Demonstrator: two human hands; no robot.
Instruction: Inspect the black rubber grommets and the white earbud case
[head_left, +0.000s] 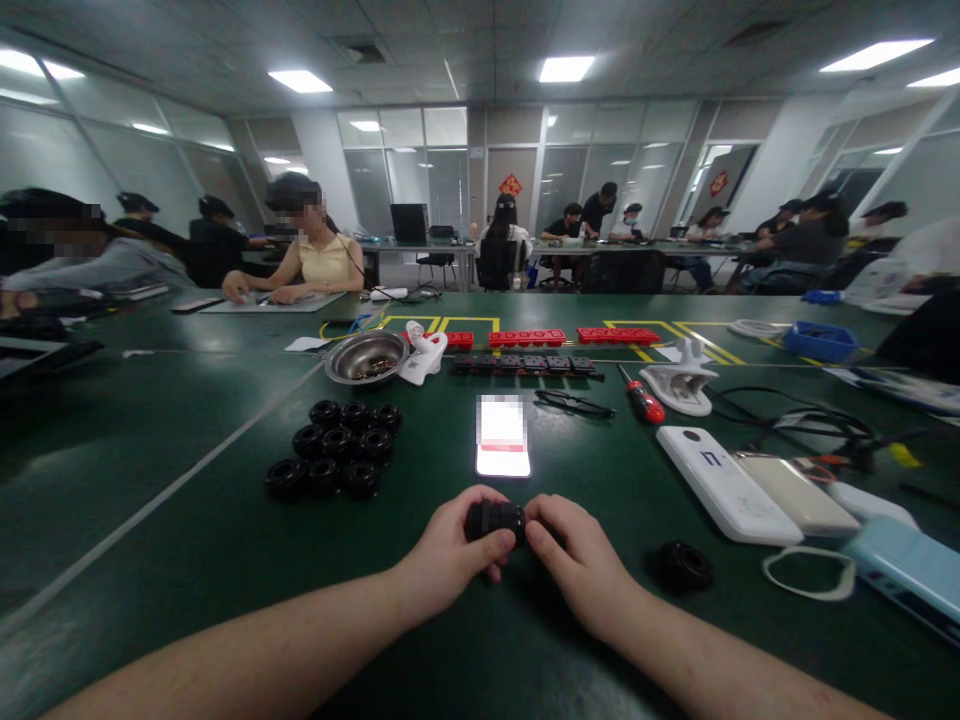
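Observation:
A black plastic fitting (491, 519), cylindrical with a ridged collar like a cable gland, lies level just above the green table. My left hand (466, 540) is closed round its left part, thumb along the near side. The thumb and fingers of my right hand (559, 535) pinch its right end. Beyond my hands, a lit phone (503, 436) lies on the table. Several black ring-shaped pieces (337, 440) stand in rows to the left. Another black ring-shaped piece (684, 567) sits to the right of my right hand.
A metal bowl (366, 358) holds small brass-coloured parts. Red strips (526, 338) and a black strip (525, 365) lie farther back. Glasses (574, 403), a screwdriver (643, 397), a white power bank (724, 485) and a light-blue case (911, 570) lie rightward. Other people sit at tables beyond.

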